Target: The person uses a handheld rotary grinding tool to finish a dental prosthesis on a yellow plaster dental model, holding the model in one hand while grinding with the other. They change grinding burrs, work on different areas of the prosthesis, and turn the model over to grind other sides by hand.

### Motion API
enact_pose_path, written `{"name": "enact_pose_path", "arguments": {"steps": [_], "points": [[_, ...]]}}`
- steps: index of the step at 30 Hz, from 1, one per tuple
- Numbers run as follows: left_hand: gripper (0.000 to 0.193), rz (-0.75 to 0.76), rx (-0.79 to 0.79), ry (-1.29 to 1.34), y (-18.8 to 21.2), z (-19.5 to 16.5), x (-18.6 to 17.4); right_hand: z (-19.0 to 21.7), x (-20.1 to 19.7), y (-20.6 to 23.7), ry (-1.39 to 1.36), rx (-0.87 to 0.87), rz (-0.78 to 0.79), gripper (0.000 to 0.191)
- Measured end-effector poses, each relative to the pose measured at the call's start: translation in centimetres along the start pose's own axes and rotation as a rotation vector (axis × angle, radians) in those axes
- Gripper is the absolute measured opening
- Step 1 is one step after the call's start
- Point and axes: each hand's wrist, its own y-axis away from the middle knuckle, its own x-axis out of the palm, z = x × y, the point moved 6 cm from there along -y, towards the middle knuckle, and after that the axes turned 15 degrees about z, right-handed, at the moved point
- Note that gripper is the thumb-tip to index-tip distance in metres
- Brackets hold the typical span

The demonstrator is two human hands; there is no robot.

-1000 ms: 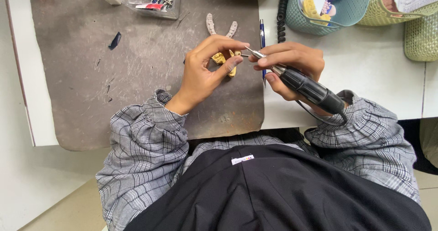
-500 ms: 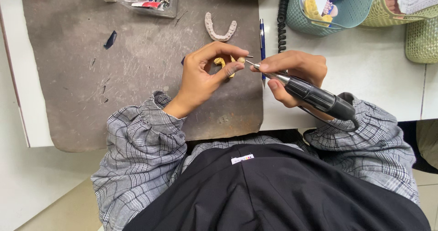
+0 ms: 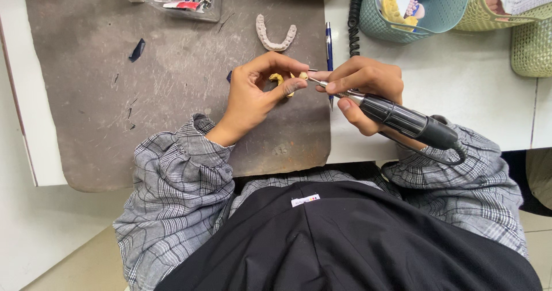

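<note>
Two hands at work, both mine, over a dark scuffed mat (image 3: 115, 95) on the white surface (image 3: 460, 95).

Item: left hand (image 3: 253, 95), fingers (image 3: 293, 85) curled and pinching a small yellow piece (image 3: 278, 78) between thumb and forefinger, just above the mat.

Item: right hand (image 3: 368, 87), fingers closed around a black rotary tool (image 3: 402, 118), held like a pen; its thin metal tip (image 3: 313, 81) meets the yellow piece from 3 o'clock.

Item: pale arch-shaped cast (image 3: 276, 35), lying on the mat at 12 o'clock from the hands, apart from them.

Item: blue pen (image 3: 329, 41), at 1 o'clock, beside the mat's edge.

Item: teal basket (image 3: 402, 20), further out at 2 o'clock.

Risks, as I judge them: the tip sits very close to my left thumb, so a skid off the piece could nick it; the piece is small and lightly pinched, so a catch could flick it loose.
</note>
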Motion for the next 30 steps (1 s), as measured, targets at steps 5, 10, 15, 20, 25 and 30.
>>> {"name": "enact_pose_path", "arguments": {"steps": [5, 10, 15, 20, 25, 30], "points": [[0.020, -0.004, 0.020, -0.012, 0.0, 0.1, 0.0, 0.3, 0.0, -0.3, 0.042, -0.003, 0.032, 0.014], [0.020, -0.025, -0.001, -0.024, 0.2, 0.1, -0.1, 0.3, 0.0, -0.6, 0.100, -0.001, 0.055, 0.018], [0.019, -0.030, 0.061, -0.068, 0.1, -0.5, 0.0, 0.2, 0.0, -0.7, 0.109, 0.014, 0.059, 0.018], [0.019, -0.054, 0.060, -0.208, 0.2, -1.2, -0.2, 0.2, 0.0, -0.6, 0.134, 0.033, 0.052, 0.017], [0.018, -0.064, 0.075, -0.251, 0.1, -1.7, -0.2, 0.1, 0.0, -0.8, 0.178, 0.037, 0.069, 0.018], [0.018, -0.071, 0.071, -0.284, 0.1, -1.8, -0.2, 0.2, 0.0, -1.0, 0.198, 0.041, 0.074, 0.018]]}}
